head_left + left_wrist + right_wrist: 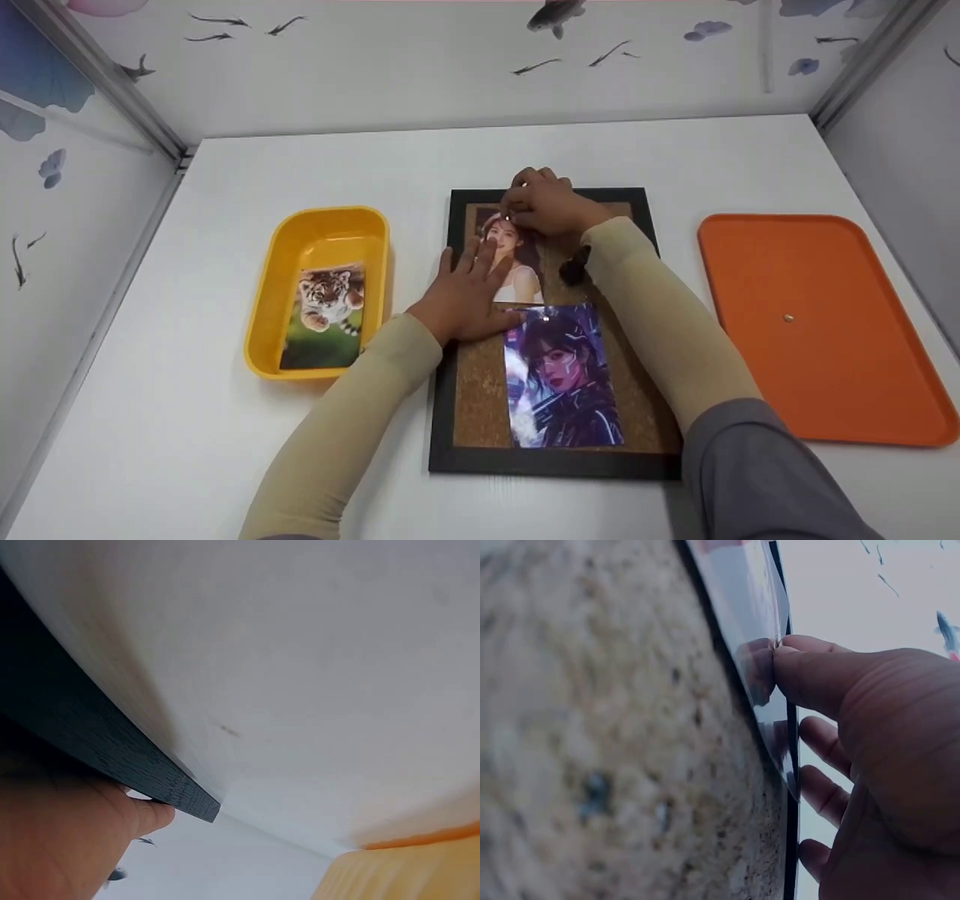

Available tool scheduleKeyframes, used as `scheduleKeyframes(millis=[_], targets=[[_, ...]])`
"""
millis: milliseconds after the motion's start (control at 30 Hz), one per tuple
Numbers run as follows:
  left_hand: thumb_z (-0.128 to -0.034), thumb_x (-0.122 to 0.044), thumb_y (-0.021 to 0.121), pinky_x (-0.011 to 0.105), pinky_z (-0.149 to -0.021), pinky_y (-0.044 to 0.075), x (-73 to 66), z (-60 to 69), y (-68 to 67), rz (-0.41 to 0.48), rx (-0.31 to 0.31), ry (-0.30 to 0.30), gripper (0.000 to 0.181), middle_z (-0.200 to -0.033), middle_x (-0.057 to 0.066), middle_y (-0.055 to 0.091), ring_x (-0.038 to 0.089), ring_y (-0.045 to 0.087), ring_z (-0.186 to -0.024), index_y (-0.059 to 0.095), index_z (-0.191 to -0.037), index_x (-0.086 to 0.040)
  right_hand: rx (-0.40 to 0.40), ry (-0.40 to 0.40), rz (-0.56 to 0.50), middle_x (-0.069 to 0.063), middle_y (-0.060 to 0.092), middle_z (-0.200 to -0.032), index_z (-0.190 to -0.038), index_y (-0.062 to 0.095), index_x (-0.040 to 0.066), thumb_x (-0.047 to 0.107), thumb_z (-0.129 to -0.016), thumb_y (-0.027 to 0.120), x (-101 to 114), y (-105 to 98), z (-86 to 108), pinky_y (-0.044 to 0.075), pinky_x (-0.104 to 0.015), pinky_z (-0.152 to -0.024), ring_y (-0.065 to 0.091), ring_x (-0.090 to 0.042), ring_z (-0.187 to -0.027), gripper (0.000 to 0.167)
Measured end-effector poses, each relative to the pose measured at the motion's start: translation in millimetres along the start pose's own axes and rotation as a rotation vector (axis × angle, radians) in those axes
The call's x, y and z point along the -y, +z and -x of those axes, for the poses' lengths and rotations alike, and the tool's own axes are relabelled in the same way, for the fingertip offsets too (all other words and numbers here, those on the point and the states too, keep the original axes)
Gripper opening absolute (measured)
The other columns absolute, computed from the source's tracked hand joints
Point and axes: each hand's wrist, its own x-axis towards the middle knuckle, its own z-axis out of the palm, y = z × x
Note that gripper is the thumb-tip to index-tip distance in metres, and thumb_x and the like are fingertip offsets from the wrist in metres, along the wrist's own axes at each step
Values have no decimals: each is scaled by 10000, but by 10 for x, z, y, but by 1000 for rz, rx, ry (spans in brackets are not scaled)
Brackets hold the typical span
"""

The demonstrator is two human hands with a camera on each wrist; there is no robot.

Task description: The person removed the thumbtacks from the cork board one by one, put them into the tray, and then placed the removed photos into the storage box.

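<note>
A black-framed cork board (480,405) lies on the white table. My left hand (469,300) rests on its upper left with fingers spread, pressing a portrait photo (517,285) of a person in a white top. At that photo's top edge my right hand (551,204) pinches a small thumbtack (507,218) between thumb and index finger. The right wrist view shows the fingertips meeting at the glossy photo (757,667); the tack is mostly hidden there. Lower on the cork, a purple cyberpunk-style portrait (562,382) hangs from a thumbtack (546,319) at its top.
Left of the board stands a yellow tray (259,330) with a tiger picture (326,315) in it. An orange tray (817,390) on the right bears one thumbtack (788,318). White patterned panels (375,75) enclose the table's back and sides.
</note>
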Motion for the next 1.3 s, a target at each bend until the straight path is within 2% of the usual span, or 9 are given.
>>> scheduleKeyframes(millis=[267, 700, 1000, 1300], targets=[[-898, -809, 256, 626, -1152, -21, -1, -3, 5, 17, 7, -11, 963, -1650, 122, -100, 359, -98, -1497, 7, -1609, -210, 9, 12, 32, -85, 416, -1389, -1201, 656, 215, 264, -1016, 575, -10, 14, -13, 254, -554, -1063, 331, -315, -1312, 208], [-894, -816, 247, 623, -1152, -26, 2, -6, -5, 11, 10, -11, 969, -1649, 121, -103, 360, -105, -1495, -6, -1608, -211, 19, 41, -4, -58, 403, -1397, -1198, 665, 228, 252, -1015, 580, -3, 9, -22, 223, -565, -1082, 317, -295, -1313, 203], [-906, -802, 250, 629, -1151, -17, -14, 11, -26, 8, 3, -7, 956, -1649, 136, -89, 362, -98, -1496, 8, -1608, -198, 15, 21, 4, -68, 411, -1382, -1152, 669, 217, 245, -1020, 574, -4, -1, -18, 238, -582, -1059, 334, -300, -1289, 166], [-909, -795, 269, 630, -1152, -4, -12, 18, -25, 15, -3, 5, 960, -1650, 140, -81, 365, -80, -1499, 20, -1609, -187, 5, 35, -15, -74, 427, -1355, -1121, 676, 215, 232, -1001, 600, -15, 14, -33, 245, -557, -1051, 339, -307, -1286, 142]])
